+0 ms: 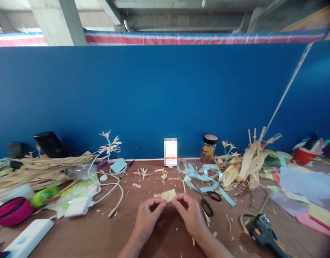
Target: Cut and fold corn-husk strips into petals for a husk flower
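Observation:
Between both hands, just above the brown table, is a small flat piece of pale corn husk (168,195). My left hand (151,211) pinches its left edge between thumb and fingers. Its right edge sits in the pinch of my right hand (187,211). Fingertips cover the lower corners of the piece. Black-handled scissors (207,208) lie right of my right hand, beside a curled light blue ribbon (205,177). Husk scraps (143,173) and thin slivers are scattered around the hands.
A lidded jar (208,148) and dried husk bundle (248,165) stand at the back right. A glue gun (265,233) lies front right, near coloured paper (301,182). To the left are a power strip (30,238), a pink pouch (13,212), a white cable (122,197) and husk flowers (110,147).

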### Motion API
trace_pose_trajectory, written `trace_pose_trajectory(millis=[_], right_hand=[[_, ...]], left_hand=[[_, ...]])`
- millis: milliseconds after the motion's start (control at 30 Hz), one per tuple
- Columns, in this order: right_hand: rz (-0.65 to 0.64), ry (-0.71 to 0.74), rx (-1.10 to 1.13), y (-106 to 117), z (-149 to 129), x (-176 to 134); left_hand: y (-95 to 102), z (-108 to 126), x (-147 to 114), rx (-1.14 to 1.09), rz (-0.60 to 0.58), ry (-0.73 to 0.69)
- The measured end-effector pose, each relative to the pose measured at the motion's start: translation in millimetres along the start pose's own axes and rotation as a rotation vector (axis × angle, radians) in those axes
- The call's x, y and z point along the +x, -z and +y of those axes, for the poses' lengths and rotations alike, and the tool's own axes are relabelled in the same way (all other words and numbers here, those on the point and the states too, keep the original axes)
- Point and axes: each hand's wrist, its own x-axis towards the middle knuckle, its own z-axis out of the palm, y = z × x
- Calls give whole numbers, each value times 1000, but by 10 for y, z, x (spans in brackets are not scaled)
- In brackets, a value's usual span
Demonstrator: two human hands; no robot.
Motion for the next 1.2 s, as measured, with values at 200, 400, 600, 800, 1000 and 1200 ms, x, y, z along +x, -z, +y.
trace_pose_trajectory(millis=[200, 400, 600, 800, 1000, 1200], right_hand=[[-8, -130, 240, -26, 74, 53], [-2, -169, 312, -56, 119, 47], [42, -165, 290, -88, 153, 42], [61, -154, 259, -70, 183, 42], [10, -104, 193, -68, 171, 20], [-28, -6, 94, -83, 79, -37]], left_hand=[[-21, 25, -1, -109, -79, 101], [-45, -12, 3, -81, -31, 136], [-96, -28, -20, -292, -20, 232], [-105, -15, -15, -428, 49, 281], [-81, -18, 8, -419, 65, 260], [-74, -53, 2, -335, -36, 216]])
